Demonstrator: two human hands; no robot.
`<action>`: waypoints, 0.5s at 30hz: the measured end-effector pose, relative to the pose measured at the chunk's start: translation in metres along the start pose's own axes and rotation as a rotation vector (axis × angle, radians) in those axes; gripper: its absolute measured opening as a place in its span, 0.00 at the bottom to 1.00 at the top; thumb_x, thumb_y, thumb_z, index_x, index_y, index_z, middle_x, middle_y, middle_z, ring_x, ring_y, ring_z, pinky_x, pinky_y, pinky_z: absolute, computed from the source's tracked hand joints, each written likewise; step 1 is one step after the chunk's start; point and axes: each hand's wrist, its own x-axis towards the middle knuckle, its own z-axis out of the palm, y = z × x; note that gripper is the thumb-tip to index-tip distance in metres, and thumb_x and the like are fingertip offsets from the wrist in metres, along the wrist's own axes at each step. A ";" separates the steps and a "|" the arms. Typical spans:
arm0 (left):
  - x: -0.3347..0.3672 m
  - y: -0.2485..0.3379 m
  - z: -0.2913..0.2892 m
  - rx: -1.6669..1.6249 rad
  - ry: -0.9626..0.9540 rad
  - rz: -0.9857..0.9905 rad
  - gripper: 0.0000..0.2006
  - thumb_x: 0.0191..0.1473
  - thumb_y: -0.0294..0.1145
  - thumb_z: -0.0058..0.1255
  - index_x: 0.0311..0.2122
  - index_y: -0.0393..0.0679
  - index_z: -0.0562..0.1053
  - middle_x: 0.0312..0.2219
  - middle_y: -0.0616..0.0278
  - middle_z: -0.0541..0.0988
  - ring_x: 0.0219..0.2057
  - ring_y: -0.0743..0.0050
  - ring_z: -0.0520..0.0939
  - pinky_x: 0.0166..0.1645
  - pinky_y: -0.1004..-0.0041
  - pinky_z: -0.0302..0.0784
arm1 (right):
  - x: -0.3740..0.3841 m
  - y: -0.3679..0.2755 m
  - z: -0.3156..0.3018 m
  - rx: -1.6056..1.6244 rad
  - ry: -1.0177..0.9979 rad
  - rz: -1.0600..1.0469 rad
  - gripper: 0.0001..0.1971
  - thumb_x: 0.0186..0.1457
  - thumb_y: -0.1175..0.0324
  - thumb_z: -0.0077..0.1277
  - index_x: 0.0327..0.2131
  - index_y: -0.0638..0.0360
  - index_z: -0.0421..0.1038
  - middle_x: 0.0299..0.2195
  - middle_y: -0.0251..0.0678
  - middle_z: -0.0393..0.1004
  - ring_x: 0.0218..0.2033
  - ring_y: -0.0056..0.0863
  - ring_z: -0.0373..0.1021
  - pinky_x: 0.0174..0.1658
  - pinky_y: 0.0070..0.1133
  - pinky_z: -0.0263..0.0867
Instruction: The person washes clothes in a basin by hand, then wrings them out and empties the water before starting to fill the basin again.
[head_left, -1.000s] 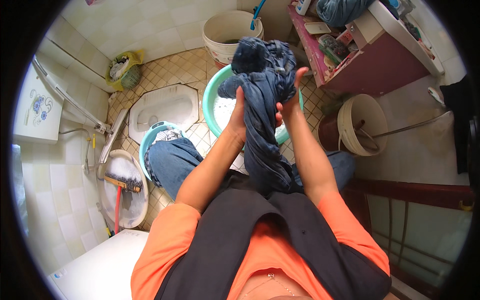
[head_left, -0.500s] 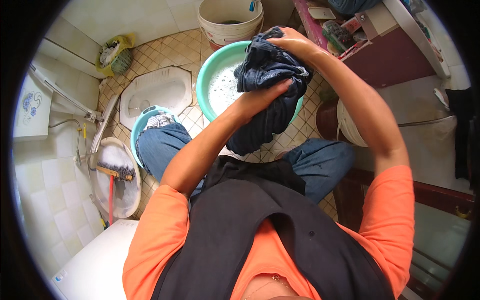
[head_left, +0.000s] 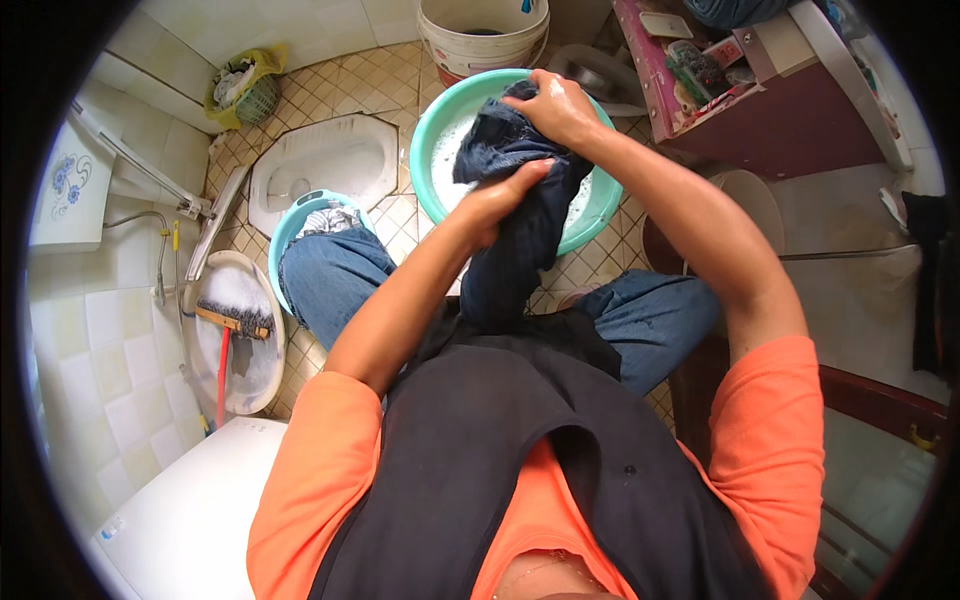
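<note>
Dark blue wet jeans point(head_left: 512, 262) are bunched between my two hands, above a round turquoise basin point(head_left: 424, 165) of foamy water point(head_left: 452, 140). My left hand point(head_left: 503, 203) is closed around the middle of the cloth, its thumb lying on top. At the far end of the bundle, my right hand point(head_left: 562, 112) grips the fabric, with white suds on its back. The lower part of the jeans hangs over the near rim of the basin and reaches my lap. The cloth hides much of the basin's inside.
A white bucket point(head_left: 480, 48) stands behind the basin. To the left are a squat toilet point(head_left: 335, 165), a light blue basin point(head_left: 277, 255) with striped cloth, a broom point(head_left: 232, 320) in a tub, and a laundry basket point(head_left: 262, 102). A maroon cabinet point(head_left: 770, 130) stands at right.
My right hand has come left and nearer with the far end of the jeans. The bundle has narrowed, and its lower end now lies closer to my lap. My left hand keeps its grip.
</note>
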 end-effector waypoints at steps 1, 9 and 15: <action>-0.007 0.007 -0.003 -0.121 -0.098 0.064 0.32 0.48 0.56 0.48 0.51 0.40 0.63 0.45 0.57 0.72 0.44 0.69 0.73 0.50 0.71 0.68 | -0.003 -0.001 -0.003 0.047 0.017 0.059 0.28 0.43 0.50 0.54 0.41 0.63 0.68 0.37 0.46 0.73 0.41 0.38 0.69 0.43 0.27 0.63; -0.032 0.042 0.000 -0.606 -0.246 0.058 0.40 0.42 0.70 0.40 0.46 0.40 0.68 0.36 0.55 0.77 0.36 0.63 0.78 0.40 0.69 0.74 | -0.021 0.009 -0.050 1.570 -0.545 0.131 0.39 0.52 0.35 0.27 0.56 0.57 0.51 0.49 0.43 0.63 0.49 0.34 0.61 0.54 0.29 0.56; -0.033 0.052 0.028 -0.773 -0.300 0.102 0.41 0.46 0.72 0.23 0.48 0.43 0.65 0.32 0.50 0.76 0.28 0.55 0.77 0.31 0.63 0.75 | -0.052 -0.003 0.019 1.858 -0.232 -0.235 0.42 0.48 0.32 0.29 0.58 0.52 0.47 0.58 0.44 0.49 0.58 0.41 0.50 0.58 0.36 0.48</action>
